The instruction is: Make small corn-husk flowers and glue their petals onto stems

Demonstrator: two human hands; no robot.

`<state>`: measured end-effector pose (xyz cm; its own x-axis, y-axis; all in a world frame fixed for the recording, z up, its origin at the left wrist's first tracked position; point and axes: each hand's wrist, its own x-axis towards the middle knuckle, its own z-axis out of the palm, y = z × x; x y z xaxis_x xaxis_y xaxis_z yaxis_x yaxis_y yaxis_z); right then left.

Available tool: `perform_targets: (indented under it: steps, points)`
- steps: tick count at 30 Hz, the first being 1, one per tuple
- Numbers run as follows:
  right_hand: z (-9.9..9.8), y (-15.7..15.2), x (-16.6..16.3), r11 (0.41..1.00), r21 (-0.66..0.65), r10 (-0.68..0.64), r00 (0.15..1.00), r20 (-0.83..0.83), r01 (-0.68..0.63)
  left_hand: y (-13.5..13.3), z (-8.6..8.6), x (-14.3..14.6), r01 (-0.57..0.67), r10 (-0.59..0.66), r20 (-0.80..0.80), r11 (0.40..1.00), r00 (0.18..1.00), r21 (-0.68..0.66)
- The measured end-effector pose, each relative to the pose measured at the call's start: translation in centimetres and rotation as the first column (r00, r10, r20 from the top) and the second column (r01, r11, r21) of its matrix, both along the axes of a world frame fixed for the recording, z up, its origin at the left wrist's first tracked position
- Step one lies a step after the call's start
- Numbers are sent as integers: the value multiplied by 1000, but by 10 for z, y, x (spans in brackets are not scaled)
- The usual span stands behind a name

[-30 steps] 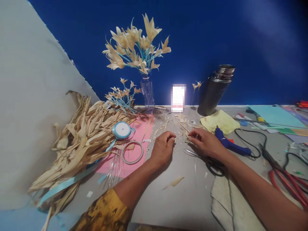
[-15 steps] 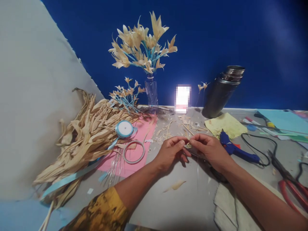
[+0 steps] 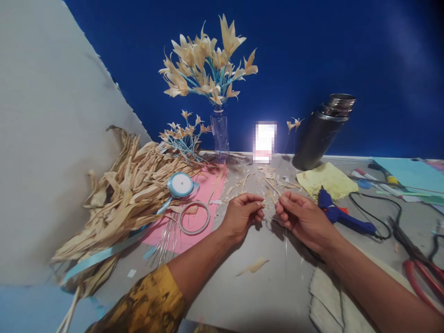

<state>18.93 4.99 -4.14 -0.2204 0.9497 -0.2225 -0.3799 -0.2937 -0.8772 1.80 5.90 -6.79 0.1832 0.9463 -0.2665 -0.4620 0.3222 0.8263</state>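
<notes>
My left hand [image 3: 243,215] is closed in a pinch above the grey tabletop, with a tiny pale bit at its fingertips too small to name. A short gap parts it from my right hand [image 3: 302,217], whose thumb and fingers press together. From beneath those right fingers a thin wire [image 3: 286,247] runs down, its upper end hidden in the hand. Dry husk scraps [image 3: 268,173] lie scattered just beyond both hands. Close to my right hand rests a blue glue gun [image 3: 342,219].
Dried corn husks [image 3: 128,185] pile up at left by a ribbon spool [image 3: 180,184], a tape roll [image 3: 194,217] and pink paper [image 3: 201,236]. Behind stand a vase [image 3: 219,134] of husk flowers, a glowing blurred screen [image 3: 264,142] and a dark flask [image 3: 322,134]. Red-handled scissors [image 3: 412,263] lie right.
My hands, whose fingertips met before, have drawn apart, leaving a gap between them. The left fingers have curled in more. The view has shifted slightly.
</notes>
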Motion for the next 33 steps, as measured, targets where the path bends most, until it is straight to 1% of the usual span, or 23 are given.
perform_targets:
  steps: [2,4,6,7,9,10,12,15,17,20,23,25,27,30,33]
  points:
    - [-2,-1,0,1000,9,26,999,21,-26,0,3,-3,35,-35,43,999,998,3]
    - [-3,-1,0,998,46,28,995,91,-33,-2,4,-3,134,-136,50,990,989,33]
    - [-5,-2,0,996,86,21,985,171,-36,-5,4,-2,239,-238,-11,969,971,66]
    - [-5,-2,1,995,98,12,978,206,-33,-6,3,-1,259,-255,-61,963,965,75]
    - [-5,-2,1,994,110,-12,966,257,-17,-8,2,1,249,-234,-152,965,960,87]
    - [-5,-2,2,994,111,-22,961,276,-9,-8,1,2,234,-217,-170,968,961,87]
    - [-4,-1,3,994,111,-33,956,292,1,-8,2,1,222,-211,-124,972,970,80]
    - [-4,2,4,995,96,-24,961,276,-3,-6,5,-2,207,-208,13,975,978,75]
    - [-4,2,5,997,79,-9,965,261,-12,-5,7,-3,189,-193,47,979,980,80]
    - [-3,1,3,996,88,7,959,285,-33,-6,9,-2,209,-211,8,974,977,89]
    - [-1,-3,2,984,161,6,918,396,-75,-9,8,2,248,-239,-88,962,967,115]
    - [0,-5,1,974,212,-23,886,462,-86,-9,7,4,221,-203,-145,968,968,120]
    - [0,-5,2,969,241,-77,873,481,-47,-8,6,4,160,-141,-163,981,976,106]
    - [0,-2,5,968,249,-136,898,418,31,-5,4,2,91,-83,-124,994,989,67]
    - [1,0,8,975,203,-136,960,245,86,-3,2,0,104,-105,-62,994,992,-18]
